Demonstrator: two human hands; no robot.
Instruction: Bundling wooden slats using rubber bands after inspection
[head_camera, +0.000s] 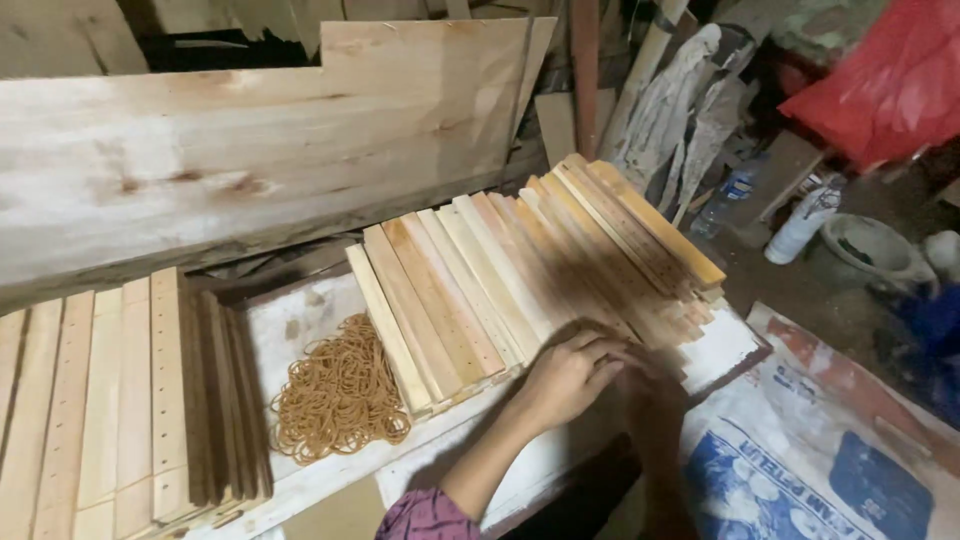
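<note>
One hand (568, 378) is in view, reaching in from the lower edge with a patterned sleeve (425, 515) at the forearm; which hand it is cannot be told with certainty, though it enters like the left. It lies palm down, fingers (610, 352) loosely curled, resting on the near ends of a fanned row of wooden slats (520, 275) — it grips nothing that can be seen. The other hand is not visible. The slats lie side by side on a white board (300, 320). Just left of them sits a heap of brown rubber bands (338, 392). Further left, a second stack of slats with small holes (165, 390). A wide plank (250, 150) leans behind.
</note>
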